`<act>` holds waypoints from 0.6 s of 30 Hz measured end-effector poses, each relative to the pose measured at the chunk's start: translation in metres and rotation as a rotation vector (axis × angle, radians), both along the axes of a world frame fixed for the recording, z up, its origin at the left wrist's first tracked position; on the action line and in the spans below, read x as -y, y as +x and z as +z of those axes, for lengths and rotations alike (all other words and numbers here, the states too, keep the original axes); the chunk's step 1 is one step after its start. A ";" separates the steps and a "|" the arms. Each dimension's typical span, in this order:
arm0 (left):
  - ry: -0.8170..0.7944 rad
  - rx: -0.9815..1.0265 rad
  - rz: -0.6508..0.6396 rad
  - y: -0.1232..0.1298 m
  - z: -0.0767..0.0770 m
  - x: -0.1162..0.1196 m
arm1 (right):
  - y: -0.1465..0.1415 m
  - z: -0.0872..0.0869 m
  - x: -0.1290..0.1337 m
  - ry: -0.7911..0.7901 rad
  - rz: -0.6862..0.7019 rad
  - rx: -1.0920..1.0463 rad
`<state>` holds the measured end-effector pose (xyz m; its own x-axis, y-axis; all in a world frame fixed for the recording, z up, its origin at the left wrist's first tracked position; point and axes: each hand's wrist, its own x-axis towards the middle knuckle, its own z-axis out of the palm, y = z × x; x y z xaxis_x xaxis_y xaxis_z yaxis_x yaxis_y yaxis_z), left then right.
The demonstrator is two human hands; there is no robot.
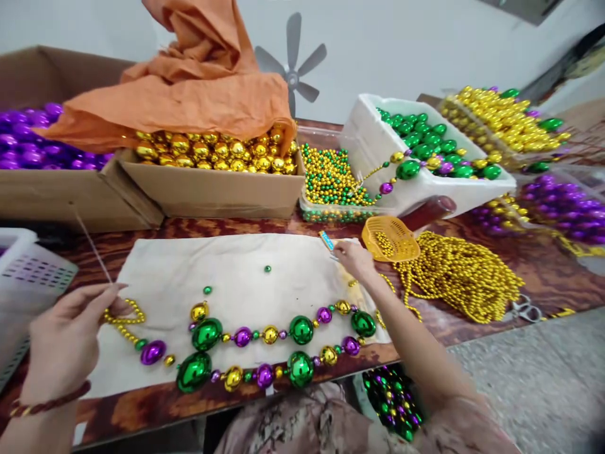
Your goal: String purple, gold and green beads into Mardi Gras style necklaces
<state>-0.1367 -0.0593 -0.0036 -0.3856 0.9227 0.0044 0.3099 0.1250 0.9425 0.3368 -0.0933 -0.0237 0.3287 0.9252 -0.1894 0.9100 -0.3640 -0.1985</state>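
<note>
My left hand (70, 334) pinches a thin pale string (93, 246) and the end of a gold bead strand (125, 331) at the left of the white cloth (161, 265). That strand leads to a purple bead (152, 352) near the front edge. My right hand (354, 258) is closed at the cloth's back right, beside a small blue-labelled item (326, 240); what its fingers hold is too small to make out. Between my hands, two rows of green, purple and gold beads (301, 369) lie along the cloth's front. Two small green beads (267, 268) lie apart.
Behind the cloth stand a cardboard box of gold beads (212, 189), a clear bin of small beads (331, 214) and a white foam box (463, 192). A yellow basket (394, 236) and piled gold strands (463, 277) lie right. A white basket (38, 277) stands left.
</note>
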 end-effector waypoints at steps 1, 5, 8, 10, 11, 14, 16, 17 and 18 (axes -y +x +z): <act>-0.018 -0.012 -0.019 0.002 -0.004 0.007 | 0.020 -0.001 0.010 -0.013 -0.007 0.034; -0.089 -0.010 -0.067 0.003 -0.030 0.019 | 0.063 -0.022 0.032 -0.031 0.208 0.121; -0.088 0.053 -0.100 -0.001 -0.045 0.022 | 0.073 -0.050 0.033 0.064 0.338 0.123; -0.053 0.130 -0.084 -0.005 -0.051 0.024 | 0.080 -0.068 0.032 0.213 0.384 0.114; -0.036 0.155 -0.078 -0.007 -0.053 0.024 | 0.084 -0.076 0.031 0.238 0.398 0.098; -0.007 0.223 -0.062 -0.009 -0.055 0.027 | 0.094 -0.085 0.036 0.306 0.350 0.041; 0.001 0.290 -0.063 -0.007 -0.055 0.028 | 0.095 -0.081 0.040 0.345 0.223 -0.004; 0.001 0.325 -0.067 -0.006 -0.054 0.028 | 0.091 -0.076 0.041 0.363 0.168 -0.024; 0.000 0.351 -0.072 -0.005 -0.054 0.028 | 0.085 -0.069 0.040 0.379 0.153 -0.025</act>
<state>-0.1413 -0.0878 -0.0578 -0.2973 0.9476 -0.1166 -0.0246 0.1145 0.9931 0.4217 -0.1334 -0.0928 0.1814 0.9689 0.1686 0.9413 -0.1214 -0.3151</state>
